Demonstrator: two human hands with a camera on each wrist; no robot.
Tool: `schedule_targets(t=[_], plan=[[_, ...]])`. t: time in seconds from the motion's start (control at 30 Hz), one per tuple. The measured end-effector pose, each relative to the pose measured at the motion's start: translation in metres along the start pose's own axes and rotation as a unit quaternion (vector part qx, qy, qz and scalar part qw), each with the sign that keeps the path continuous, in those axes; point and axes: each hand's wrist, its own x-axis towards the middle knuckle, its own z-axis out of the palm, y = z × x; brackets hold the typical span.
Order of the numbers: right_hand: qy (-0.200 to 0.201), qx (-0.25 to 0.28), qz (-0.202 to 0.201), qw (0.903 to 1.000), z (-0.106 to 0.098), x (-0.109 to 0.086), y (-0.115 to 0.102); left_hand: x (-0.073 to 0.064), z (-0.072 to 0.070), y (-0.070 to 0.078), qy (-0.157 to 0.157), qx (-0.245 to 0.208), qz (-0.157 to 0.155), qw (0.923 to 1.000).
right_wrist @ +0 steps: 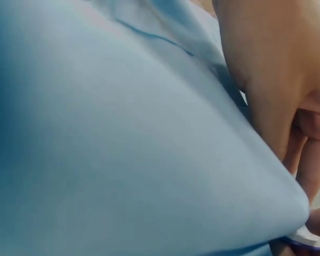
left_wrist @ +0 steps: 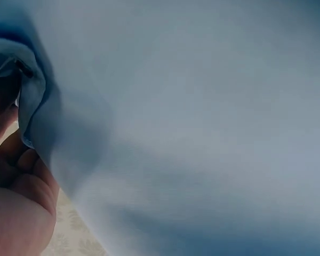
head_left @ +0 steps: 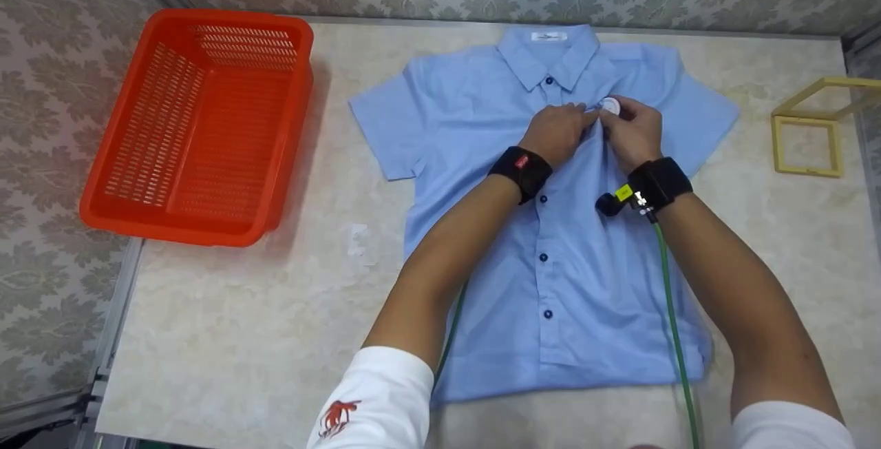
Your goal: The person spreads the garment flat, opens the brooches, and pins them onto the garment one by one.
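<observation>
A light blue short-sleeved shirt (head_left: 482, 153) with a collar and dark buttons lies spread out on the table. My left hand (head_left: 557, 132) pinches the chest fabric beside the button placket and lifts it into a fold. Close by, my right hand (head_left: 633, 131) holds a small round white badge (head_left: 610, 106) against that raised cloth. In the right wrist view the white badge (right_wrist: 309, 237) shows a blue edge, partly hidden by fingers and fabric. Raised cloth fills most of the left wrist view, with part of a hand (left_wrist: 21, 208) at its left side.
On the left stands a red plastic basket (head_left: 282, 160) with slotted walls. A hinged yellow frame (head_left: 807, 172) is at the right edge. Small white scraps (head_left: 357, 239) lie on the table (head_left: 241, 325) left of the shirt. A green cable (head_left: 669, 290) runs from my right wrist.
</observation>
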Motion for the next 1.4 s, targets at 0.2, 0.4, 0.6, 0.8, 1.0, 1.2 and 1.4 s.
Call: schedule_targets(t=[0.2, 0.4, 0.6, 0.8, 1.0, 1.2, 1.4], plan=[[-0.016, 0.065, 0.009, 0.9977, -0.003, 0.001, 0.004, -0.003, -0.004, -0.002, -0.007, -0.035, -0.007, 0.9993], [-0.032, 0.091, 0.037, 0.9946, -0.005, 0.001, 0.002, -0.002, -0.005, -0.004, -0.008, -0.052, -0.013, 0.9985], [-0.048, 0.158, 0.103, 0.9809, -0.008, 0.001, -0.004, -0.002, -0.005, -0.005, -0.022, -0.064, -0.014, 0.9976], [-0.038, 0.168, 0.128, 0.9767, -0.008, 0.001, -0.009, -0.001, -0.004, -0.006, -0.040, -0.026, 0.000, 0.9989], [-0.022, 0.146, 0.121, 0.9816, -0.009, 0.002, -0.009, -0.002, -0.002, -0.004, -0.048, -0.019, 0.013, 0.9986], [-0.038, 0.154, 0.128, 0.9789, -0.013, 0.003, -0.009, -0.003, -0.002, -0.004, -0.049, -0.015, 0.013, 0.9986], [-0.034, -0.008, 0.016, 0.9993, -0.013, 0.005, -0.007, -0.002, -0.001, -0.007, -0.029, 0.004, 0.025, 0.9993]])
